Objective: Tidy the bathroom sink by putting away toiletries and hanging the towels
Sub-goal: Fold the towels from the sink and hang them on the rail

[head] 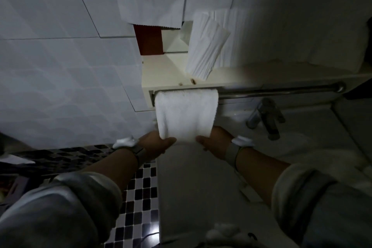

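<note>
White towel over the rail, left hand and right hand each pinching a bottom corner.

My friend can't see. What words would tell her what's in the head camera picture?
Two hands, the left hand and right hand, hold the bottom edge of a white towel draped over a metal rail under a shelf. A sink tap is to the right, and black-and-white floor tiles show below in the dim bathroom.

A cream shelf sits on the wall. A white ribbed cup stands on it, tilted toward one o'clock. Under the shelf, a metal bar carries a white towel draped over it.
</note>
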### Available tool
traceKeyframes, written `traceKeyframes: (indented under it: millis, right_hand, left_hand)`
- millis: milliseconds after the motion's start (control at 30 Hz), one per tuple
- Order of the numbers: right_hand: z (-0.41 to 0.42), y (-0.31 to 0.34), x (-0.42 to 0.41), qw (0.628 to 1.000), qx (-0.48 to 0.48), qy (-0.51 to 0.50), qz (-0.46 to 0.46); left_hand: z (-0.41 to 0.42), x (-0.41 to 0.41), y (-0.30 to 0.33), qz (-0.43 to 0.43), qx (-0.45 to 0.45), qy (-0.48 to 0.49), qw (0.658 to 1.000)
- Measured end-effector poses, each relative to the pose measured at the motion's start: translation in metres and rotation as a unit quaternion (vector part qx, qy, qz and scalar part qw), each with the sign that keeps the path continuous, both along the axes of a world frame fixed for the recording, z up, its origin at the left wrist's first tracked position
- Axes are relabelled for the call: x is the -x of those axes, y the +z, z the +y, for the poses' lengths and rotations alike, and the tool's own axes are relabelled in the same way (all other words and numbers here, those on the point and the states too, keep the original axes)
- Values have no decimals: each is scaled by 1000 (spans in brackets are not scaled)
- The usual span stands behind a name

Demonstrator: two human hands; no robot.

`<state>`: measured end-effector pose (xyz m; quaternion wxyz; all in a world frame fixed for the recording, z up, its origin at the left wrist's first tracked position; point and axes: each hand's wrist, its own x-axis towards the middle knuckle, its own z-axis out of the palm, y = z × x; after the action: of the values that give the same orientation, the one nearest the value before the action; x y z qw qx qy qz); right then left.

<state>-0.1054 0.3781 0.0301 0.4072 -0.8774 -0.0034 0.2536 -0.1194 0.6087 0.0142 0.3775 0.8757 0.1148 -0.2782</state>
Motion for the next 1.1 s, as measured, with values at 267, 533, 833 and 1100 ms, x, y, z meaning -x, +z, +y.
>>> traceKeyframes:
  millis: [267,533,833,1100]
  right_hand:
    - [-40,-18,28,998,39,30,32]
    - [-94,-38,47,992,77,45,86]
    - [-202,-45,62,995,39,-26,86]
    - [-311,-63,71,994,50,-74,58]
  left_hand:
    - [-21,30,-29,99,-42,-54,993]
    - [-73,31,-38,104,-49,-95,989]
    - [-185,29,-38,83,-67,-174,979]
    - [-302,33,-26,72,-105,-238,963]
